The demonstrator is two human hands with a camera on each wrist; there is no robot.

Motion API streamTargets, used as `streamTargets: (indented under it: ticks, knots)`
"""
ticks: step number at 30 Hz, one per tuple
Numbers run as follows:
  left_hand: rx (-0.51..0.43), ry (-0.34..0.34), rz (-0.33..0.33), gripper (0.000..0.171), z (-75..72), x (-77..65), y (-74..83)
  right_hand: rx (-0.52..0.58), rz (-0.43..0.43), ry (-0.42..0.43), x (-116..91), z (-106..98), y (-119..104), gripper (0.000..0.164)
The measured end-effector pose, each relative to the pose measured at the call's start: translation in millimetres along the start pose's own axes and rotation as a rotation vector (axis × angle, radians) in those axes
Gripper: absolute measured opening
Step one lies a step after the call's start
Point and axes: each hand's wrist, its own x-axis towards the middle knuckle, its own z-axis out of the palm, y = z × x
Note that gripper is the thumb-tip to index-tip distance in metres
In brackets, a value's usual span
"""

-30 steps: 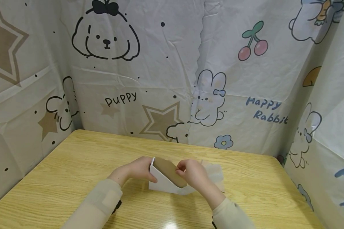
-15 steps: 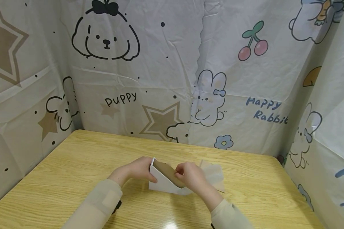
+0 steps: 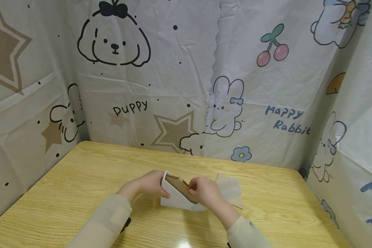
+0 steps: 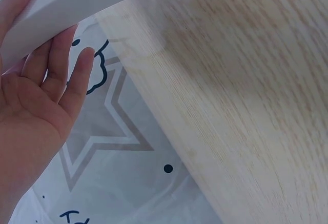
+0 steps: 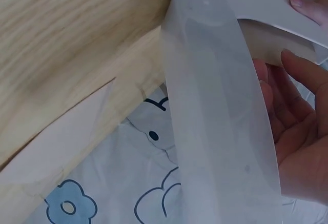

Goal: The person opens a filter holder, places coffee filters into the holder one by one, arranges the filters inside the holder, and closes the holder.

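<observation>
Behind and at both sides, a pale cloth [image 3: 173, 62] printed with puppies, rabbits, stars, cherries and the words "Happy Rabbit". In front of it, a yellow wood-grain table [image 3: 96, 158] with rounded far corners. Reaching in from below, light beige sleeves [image 3: 102, 217]. On the table between the two hands, a white box [image 3: 176, 198], open along a sloping top. Beyond the right hand, a translucent sheet [image 3: 230, 187] spread to the right; in the right wrist view, a broad frosted strip [image 5: 220, 111] curving down beside that hand, cannot tell whether joined to the box. At the box's high left end, the left hand [image 3: 152, 182], gripping it, thumb on the near face, little finger standing clear. At the opening, the right hand [image 3: 206, 191], thumb and fingertips close together against the brown lining [image 3: 181, 187]; cannot tell whether pinching or only pressing. Under the left sleeve's cuff, a small black piece [image 3: 126, 224].
</observation>
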Motion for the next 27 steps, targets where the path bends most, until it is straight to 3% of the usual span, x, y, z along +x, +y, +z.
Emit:
streamTargets:
  ticks: [4,9,16,22,24,27]
  knots:
    - [0.008,0.006,-0.009,0.040,0.4,0.0,-2.5,0.003,0.038,0.038,-2.2,-14.5,1.7,0.005]
    - [0.012,0.020,-0.025,0.039,0.3,-0.3,-4.9,0.021,0.119,0.142,-3.8,-48.6,11.1,0.008]
    - [-0.006,0.026,-0.019,0.040,1.0,-1.6,-8.9,0.090,0.251,0.285,-9.5,-81.2,49.1,0.017]
    - [-0.027,0.028,-0.018,0.040,3.2,-1.5,-12.3,0.145,0.366,0.336,-12.6,-70.4,89.5,0.025]
    - [-0.031,0.025,-0.020,0.040,4.1,-0.9,-12.3,0.120,0.414,0.291,-14.3,-60.0,102.3,0.027]
    - [-0.037,0.022,-0.020,0.041,4.9,-0.7,-11.0,0.032,0.460,0.152,-17.0,-42.1,116.3,0.027]
